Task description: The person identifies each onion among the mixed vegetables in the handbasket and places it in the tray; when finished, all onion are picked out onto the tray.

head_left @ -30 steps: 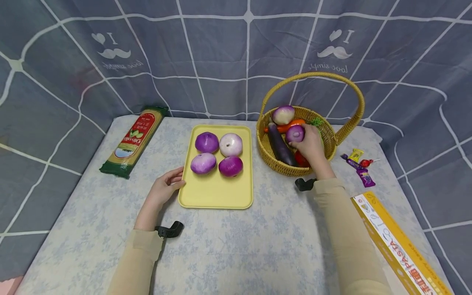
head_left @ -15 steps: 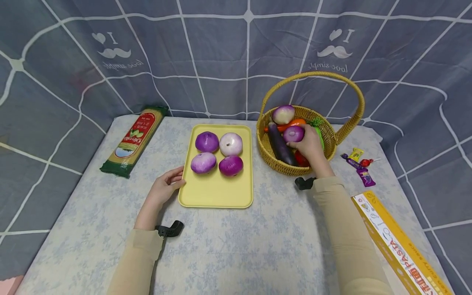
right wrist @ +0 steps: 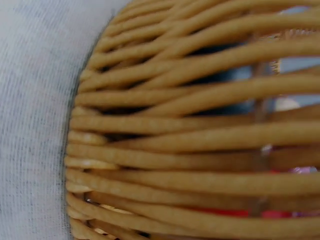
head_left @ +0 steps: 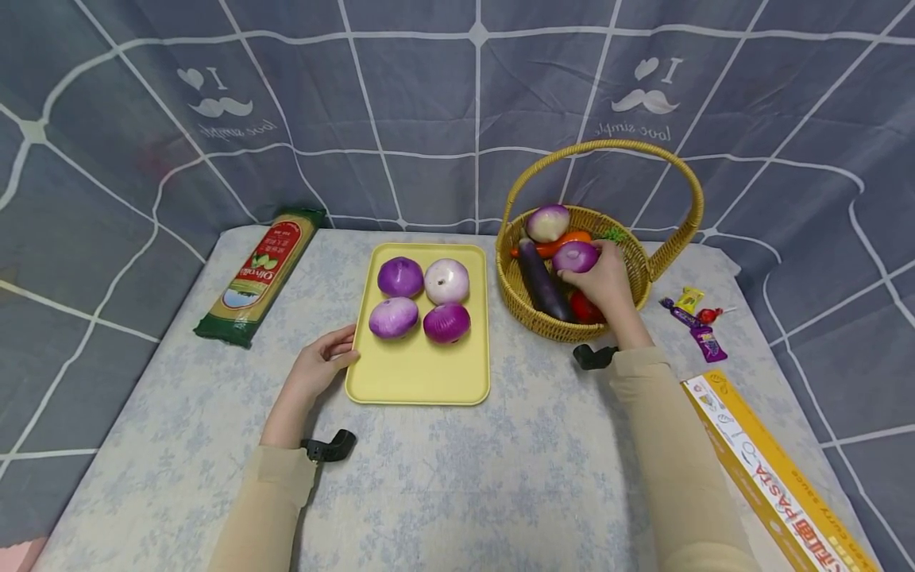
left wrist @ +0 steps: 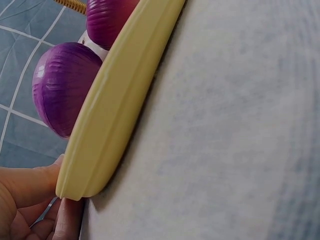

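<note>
My left hand point(head_left: 327, 359) pinches the left rim of the yellow tray point(head_left: 418, 381). In the left wrist view the thumb point(left wrist: 37, 182) lies on one side of the tray edge, a finger on the other. Two rows of onions stand on the tray, among them a white one point(head_left: 447, 281) and a dark purple one point(head_left: 447, 323). Inside the wicker basket point(head_left: 532, 318) my right hand point(head_left: 608, 278) grips a purple onion point(head_left: 574, 256) from its right side. The basket's woven wall point(right wrist: 200, 125) fills the right wrist view and hides that hand there.
Around the gripped onion lie an eggplant point(head_left: 545, 286), an orange carrot-like vegetable point(head_left: 554, 248), a red vegetable point(head_left: 586, 308) and a pale purple-white one point(head_left: 548, 223). A tall handle point(head_left: 608, 145) arches over the basket. Pasta packets point(head_left: 260, 274) point(head_left: 779, 477) and candies point(head_left: 696, 318) lie at the sides.
Within the basket the onion has shifted slightly and turned in my right hand. My left hand and the tray look unchanged.
</note>
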{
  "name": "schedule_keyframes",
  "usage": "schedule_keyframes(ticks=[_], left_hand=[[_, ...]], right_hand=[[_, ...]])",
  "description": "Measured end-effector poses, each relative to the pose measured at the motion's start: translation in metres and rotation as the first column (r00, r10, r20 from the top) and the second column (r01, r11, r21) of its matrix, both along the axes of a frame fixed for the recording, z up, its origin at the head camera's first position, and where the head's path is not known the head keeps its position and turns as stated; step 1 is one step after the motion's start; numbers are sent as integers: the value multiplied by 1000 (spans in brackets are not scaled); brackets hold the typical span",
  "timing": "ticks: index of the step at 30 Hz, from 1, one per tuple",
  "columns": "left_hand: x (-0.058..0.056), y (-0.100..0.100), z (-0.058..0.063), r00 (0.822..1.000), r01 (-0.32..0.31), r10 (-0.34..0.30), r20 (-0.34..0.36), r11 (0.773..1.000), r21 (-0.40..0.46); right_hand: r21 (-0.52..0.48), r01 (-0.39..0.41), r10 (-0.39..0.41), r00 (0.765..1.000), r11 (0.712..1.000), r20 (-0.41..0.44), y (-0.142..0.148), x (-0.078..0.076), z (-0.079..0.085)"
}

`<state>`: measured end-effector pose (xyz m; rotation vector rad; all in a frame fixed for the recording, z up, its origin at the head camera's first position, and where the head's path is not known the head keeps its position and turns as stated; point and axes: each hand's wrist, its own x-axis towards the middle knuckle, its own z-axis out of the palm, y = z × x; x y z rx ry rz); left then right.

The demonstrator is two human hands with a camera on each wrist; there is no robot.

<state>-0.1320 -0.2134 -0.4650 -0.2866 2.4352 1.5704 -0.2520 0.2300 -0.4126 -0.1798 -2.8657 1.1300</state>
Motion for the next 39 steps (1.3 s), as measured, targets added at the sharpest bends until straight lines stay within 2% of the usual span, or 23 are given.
schedule_keyframes(ticks=[6,13,21,30,33,39], left_hand=[[0,0,-3,1000,-4,4,0,1000,-1],[2,0,-4,1000,-7,7,6,1000,3],[2,-1,-2,1000,13,-13,-2,1000,8],[0,-1,-1,1000,2,-2,20,1000,-6],[0,-1,-1,1000,-7,8,26,1000,-2],[0,-1,0,1000,1,-1,20,1000,6]], right_hand=[[-84,8,-12,999,996,-50,-2,11,8],[-159,16,-30,996,987,-82,-8,33,19],[-283,-31,10,997,959,-74,-26,58,30],[-411,-129,125,991,902,-37,-62,87,30],[-438,-172,179,983,882,-25,-77,95,25],[-470,-275,282,958,839,-57,-99,113,15]])
